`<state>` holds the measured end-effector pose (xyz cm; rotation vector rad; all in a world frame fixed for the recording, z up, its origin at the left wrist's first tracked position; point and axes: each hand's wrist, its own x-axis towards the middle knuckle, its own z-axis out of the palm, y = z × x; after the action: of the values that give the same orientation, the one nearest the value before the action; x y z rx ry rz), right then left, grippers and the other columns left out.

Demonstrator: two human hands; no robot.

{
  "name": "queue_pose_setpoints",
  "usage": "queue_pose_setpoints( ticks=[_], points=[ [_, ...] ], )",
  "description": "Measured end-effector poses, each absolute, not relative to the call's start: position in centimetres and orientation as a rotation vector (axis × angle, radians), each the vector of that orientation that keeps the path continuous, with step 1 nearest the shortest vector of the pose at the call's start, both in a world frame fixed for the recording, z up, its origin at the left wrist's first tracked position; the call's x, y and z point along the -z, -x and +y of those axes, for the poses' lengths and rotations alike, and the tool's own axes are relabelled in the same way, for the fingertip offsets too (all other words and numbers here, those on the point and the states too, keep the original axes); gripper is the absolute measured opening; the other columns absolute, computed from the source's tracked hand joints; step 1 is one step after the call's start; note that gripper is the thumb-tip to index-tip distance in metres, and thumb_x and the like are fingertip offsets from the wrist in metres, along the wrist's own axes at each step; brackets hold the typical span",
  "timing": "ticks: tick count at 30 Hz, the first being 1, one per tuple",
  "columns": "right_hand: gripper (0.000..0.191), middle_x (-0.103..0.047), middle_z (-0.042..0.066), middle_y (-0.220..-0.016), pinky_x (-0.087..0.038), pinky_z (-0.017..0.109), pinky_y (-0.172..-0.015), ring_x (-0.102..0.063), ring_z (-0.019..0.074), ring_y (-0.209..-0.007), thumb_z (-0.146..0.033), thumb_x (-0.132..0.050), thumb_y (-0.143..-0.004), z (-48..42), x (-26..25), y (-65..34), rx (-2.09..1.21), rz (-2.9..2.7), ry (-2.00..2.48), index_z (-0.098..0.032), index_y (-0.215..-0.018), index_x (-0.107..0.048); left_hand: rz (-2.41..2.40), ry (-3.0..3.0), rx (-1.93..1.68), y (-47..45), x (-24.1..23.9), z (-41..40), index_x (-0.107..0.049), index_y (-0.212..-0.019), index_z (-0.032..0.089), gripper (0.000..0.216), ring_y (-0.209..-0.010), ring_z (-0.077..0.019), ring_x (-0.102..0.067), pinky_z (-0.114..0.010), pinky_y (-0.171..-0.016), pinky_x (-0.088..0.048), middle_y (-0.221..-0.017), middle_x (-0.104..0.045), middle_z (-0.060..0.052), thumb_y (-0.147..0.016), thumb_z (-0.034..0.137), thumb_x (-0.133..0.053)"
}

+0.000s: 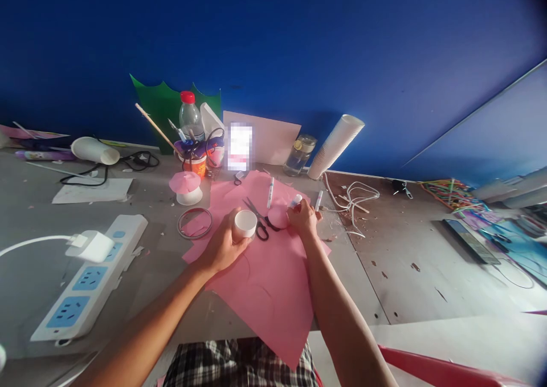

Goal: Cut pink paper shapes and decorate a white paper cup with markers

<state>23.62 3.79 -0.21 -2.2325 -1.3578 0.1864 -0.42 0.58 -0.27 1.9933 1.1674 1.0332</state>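
My left hand (224, 243) is closed around a small white paper cup (245, 223), held bottom-up over a large pink paper sheet (265, 284). My right hand (303, 217) is closed on a small white tube (296, 200), a glue stick or marker, and rests next to a cut-out pink paper circle (278, 216). Black-handled scissors (258, 220) lie on the sheet between my hands. A white marker (270, 192) lies just beyond them.
A pink-topped white cup (186, 187) and a tape ring (195, 223) sit left of the sheet. A power strip (92, 276) with a charger lies at the left. Behind stand a pen holder (195, 158), water bottle (190, 118), glass jar (299, 154) and a cup stack (336, 145). White cables (354, 199) lie right.
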Motion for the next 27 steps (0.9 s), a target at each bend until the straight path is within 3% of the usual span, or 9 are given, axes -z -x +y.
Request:
queue_pose_setpoints(
  ticks=[5,10,14,20,24,27],
  points=[
    [0.049,-0.064,0.008,-0.097,-0.027,0.042,-0.09,-0.054,0.0243,-0.099,-0.012,-0.04,-0.071,3.0,-0.5,-24.7,-0.13,-1.367,2.25,-0.02,-0.117,-0.056,1.167,-1.955,-1.031,0.5,0.7,0.6,-0.032,-0.139,0.02,0.07,-0.127,-0.0295,-0.046,-0.047,-0.106,-0.038,-0.129,-0.051,-0.015,-0.076,0.026,-0.062],
    [0.039,-0.056,0.018,-0.114,-0.025,0.05,-0.092,-0.051,0.0317,-0.107,-0.025,-0.047,-0.078,2.6,-1.0,-26.4,-0.054,-1.201,2.44,-0.017,-0.114,-0.06,1.159,-1.95,-1.068,0.5,1.1,0.7,-0.032,-0.139,0.02,0.07,-0.126,-0.0301,-0.046,-0.049,-0.106,-0.037,-0.131,-0.048,-0.015,-0.077,0.028,-0.062],
    [0.033,-0.062,0.017,-0.105,-0.022,0.053,-0.095,-0.055,0.0315,-0.102,-0.024,-0.051,-0.076,2.9,-0.6,-27.0,-0.141,-1.116,2.464,-0.014,-0.105,-0.063,1.149,-1.985,-1.107,0.6,1.1,0.5,-0.029,-0.138,0.019,0.07,-0.127,-0.0299,-0.045,-0.048,-0.106,-0.037,-0.13,-0.049,-0.016,-0.077,0.03,-0.062],
    [0.042,-0.063,0.009,-0.078,-0.027,0.05,-0.091,-0.059,0.0261,-0.084,-0.013,-0.045,-0.072,2.8,-1.0,-27.1,-0.162,-0.931,2.261,-0.014,-0.111,-0.06,1.153,-1.998,-1.09,0.9,0.7,0.3,-0.026,-0.139,0.017,0.073,-0.124,-0.0297,-0.047,-0.048,-0.104,-0.039,-0.132,-0.046,-0.019,-0.078,0.036,-0.062],
    [0.038,-0.055,0.003,-0.069,-0.039,0.038,-0.072,-0.052,0.0194,-0.066,-0.02,-0.033,-0.077,2.1,-3.0,-27.6,-0.208,-0.786,1.964,-0.018,-0.103,-0.06,1.135,-2.015,-1.058,1.1,0.1,0.0,-0.028,-0.139,0.017,0.071,-0.127,-0.0315,-0.044,-0.048,-0.104,-0.039,-0.134,-0.045,-0.019,-0.079,0.039,-0.06],
    [0.037,-0.044,0.0,-0.066,-0.04,0.031,-0.062,-0.047,0.0152,-0.059,-0.024,-0.025,-0.079,1.2,-5.4,-26.8,-0.242,-0.754,1.687,-0.02,-0.102,-0.054,1.128,-2.011,-1.099,1.3,-0.6,-0.2,-0.031,-0.137,0.018,0.064,-0.129,-0.0308,-0.04,-0.049,-0.105,-0.036,-0.136,-0.043,-0.017,-0.083,0.043,-0.055]
  ],
)
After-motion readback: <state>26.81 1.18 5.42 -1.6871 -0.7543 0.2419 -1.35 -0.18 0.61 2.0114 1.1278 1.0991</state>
